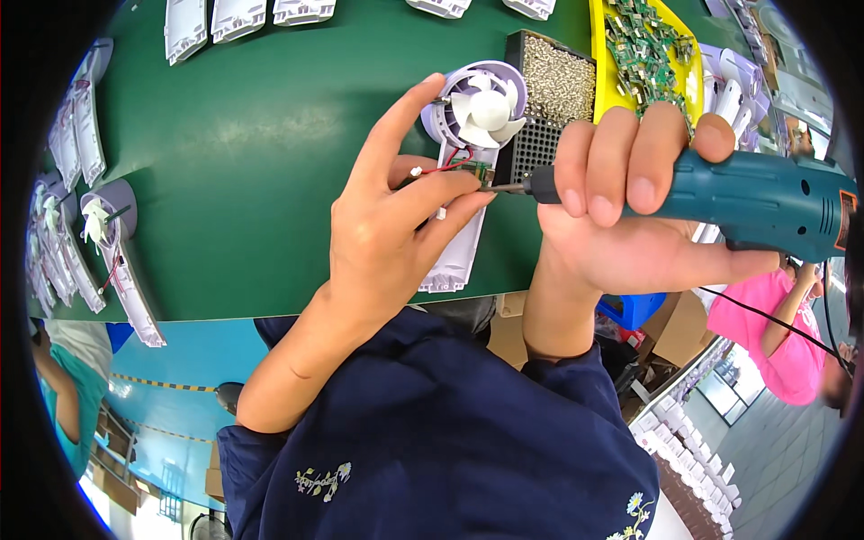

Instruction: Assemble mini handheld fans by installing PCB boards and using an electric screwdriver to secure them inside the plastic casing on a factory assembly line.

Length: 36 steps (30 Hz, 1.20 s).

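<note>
A handheld fan housing point(454, 252) lies on the green table in front of me, its pale purple ring around a white fan blade point(490, 110) at the far end. My left hand point(387, 207) is closed on it, thumb and fingertips pinched by a small green circuit board point(479, 169), index finger stretched to the ring. Red wires with a white plug point(417, 171) show beside those fingers. My right hand point(630, 198) is wrapped round a teal electric screwdriver point(747, 200), held level. Its bit meets the board at my left fingertips; any screw there is hidden.
A black screw tray point(558, 76) full of small screws stands beyond the screwdriver, next to a yellow bin point(601, 54) of circuit boards. More fan housings point(121, 261) lie at the left and along the far edge. The screwdriver's cord point(765, 310) hangs right. Other people are nearby.
</note>
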### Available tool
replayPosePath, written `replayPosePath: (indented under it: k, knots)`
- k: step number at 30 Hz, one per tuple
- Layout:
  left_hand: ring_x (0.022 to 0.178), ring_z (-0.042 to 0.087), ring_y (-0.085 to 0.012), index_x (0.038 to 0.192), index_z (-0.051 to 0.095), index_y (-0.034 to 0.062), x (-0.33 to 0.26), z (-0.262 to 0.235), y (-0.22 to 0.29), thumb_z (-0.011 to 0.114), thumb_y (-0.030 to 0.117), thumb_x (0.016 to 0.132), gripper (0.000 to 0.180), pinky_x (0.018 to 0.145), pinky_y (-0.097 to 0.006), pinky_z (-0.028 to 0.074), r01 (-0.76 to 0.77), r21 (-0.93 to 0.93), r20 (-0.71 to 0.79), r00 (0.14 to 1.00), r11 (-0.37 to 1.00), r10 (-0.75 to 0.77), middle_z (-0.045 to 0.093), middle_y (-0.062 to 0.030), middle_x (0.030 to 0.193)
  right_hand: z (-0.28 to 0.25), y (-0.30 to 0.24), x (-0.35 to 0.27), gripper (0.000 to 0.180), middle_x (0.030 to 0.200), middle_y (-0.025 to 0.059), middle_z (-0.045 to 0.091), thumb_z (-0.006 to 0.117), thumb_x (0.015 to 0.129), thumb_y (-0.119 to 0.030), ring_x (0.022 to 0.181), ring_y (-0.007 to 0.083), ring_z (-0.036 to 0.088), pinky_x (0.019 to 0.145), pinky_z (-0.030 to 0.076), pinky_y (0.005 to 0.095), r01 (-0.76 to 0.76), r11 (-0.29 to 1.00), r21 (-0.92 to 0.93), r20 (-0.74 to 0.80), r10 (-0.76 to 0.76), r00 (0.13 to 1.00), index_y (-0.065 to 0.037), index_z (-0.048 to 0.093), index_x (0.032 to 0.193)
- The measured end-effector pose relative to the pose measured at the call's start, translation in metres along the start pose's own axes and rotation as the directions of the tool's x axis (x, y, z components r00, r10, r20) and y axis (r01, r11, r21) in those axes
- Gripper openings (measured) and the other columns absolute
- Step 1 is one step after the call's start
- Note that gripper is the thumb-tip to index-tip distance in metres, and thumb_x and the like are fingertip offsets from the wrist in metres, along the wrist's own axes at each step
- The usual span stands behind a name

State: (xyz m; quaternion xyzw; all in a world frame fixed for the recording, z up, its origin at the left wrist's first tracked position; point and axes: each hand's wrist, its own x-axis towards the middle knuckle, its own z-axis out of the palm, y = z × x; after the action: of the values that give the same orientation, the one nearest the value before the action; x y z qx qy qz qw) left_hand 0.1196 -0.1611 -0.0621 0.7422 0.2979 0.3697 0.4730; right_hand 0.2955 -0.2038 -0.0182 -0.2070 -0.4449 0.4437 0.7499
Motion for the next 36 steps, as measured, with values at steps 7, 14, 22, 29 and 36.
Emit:
replayPosePath:
  k: [7, 14, 22, 29, 36]
  knots:
    - [0.08, 0.067, -0.0173, 0.086, 0.075, -0.0003, -0.002, -0.003, -0.002, 0.083, 0.001, 0.072, 0.017, 0.064, -0.026, 0.057, -0.004, -0.027, 0.037, 0.999, 1.0, 0.005, 0.051, -0.0222, 0.142, 0.004, 0.003, -0.001, 0.083, 0.083, 0.002, 0.053, 0.048, 0.084, -0.081, 0.063, 0.0141, 0.053, 0.053, 0.043, 0.0296, -0.014, 0.997, 0.076, -0.109, 0.022, 0.994, -0.01, 0.055, 0.127]
    - [0.078, 0.068, -0.016, 0.091, 0.075, -0.0001, 0.001, -0.006, 0.0, 0.082, -0.001, 0.071, 0.021, 0.059, -0.023, 0.053, 0.015, -0.035, 0.055, 0.998, 0.999, -0.013, 0.049, -0.0216, 0.143, 0.007, -0.003, -0.006, 0.076, 0.086, 0.0043, 0.054, 0.055, 0.087, -0.073, 0.065, 0.0152, 0.05, 0.057, 0.043, 0.032, 0.061, 0.998, -0.034, 0.03, -0.06, 0.998, -0.01, 0.052, 0.13]
    - [0.081, 0.073, -0.0229, 0.091, 0.071, -0.004, 0.001, -0.013, 0.0, 0.075, -0.008, 0.073, 0.019, 0.067, -0.031, 0.057, 0.028, -0.048, 0.114, 0.993, 0.998, -0.022, 0.046, -0.0261, 0.145, 0.028, -0.006, -0.015, 0.074, 0.084, 0.0052, 0.053, 0.055, 0.086, -0.073, 0.057, 0.0159, 0.048, 0.049, 0.041, 0.0304, 0.169, 0.95, -0.263, 0.02, -0.17, 0.985, -0.01, 0.051, 0.125]
    - [0.087, 0.074, -0.0277, 0.092, 0.071, -0.0074, 0.0, -0.013, -0.001, 0.072, -0.01, 0.076, 0.016, 0.073, -0.033, 0.059, 0.052, -0.086, 0.129, 0.991, 0.995, -0.04, 0.046, -0.0258, 0.145, 0.034, -0.004, -0.021, 0.074, 0.081, 0.0056, 0.053, 0.057, 0.084, -0.075, 0.057, 0.0174, 0.049, 0.049, 0.041, 0.0319, 0.196, 0.92, -0.339, 0.051, -0.19, 0.98, -0.011, 0.05, 0.121]
    - [0.087, 0.074, -0.0277, 0.093, 0.073, -0.0057, 0.0, -0.014, -0.003, 0.072, -0.009, 0.078, 0.016, 0.074, -0.034, 0.059, 0.059, -0.076, 0.122, 0.991, 0.995, -0.05, 0.047, -0.0251, 0.145, 0.035, 0.005, -0.026, 0.076, 0.081, 0.0066, 0.052, 0.052, 0.085, -0.077, 0.056, 0.0189, 0.048, 0.049, 0.041, 0.0335, 0.195, 0.919, -0.344, 0.015, -0.202, 0.979, -0.011, 0.049, 0.122]
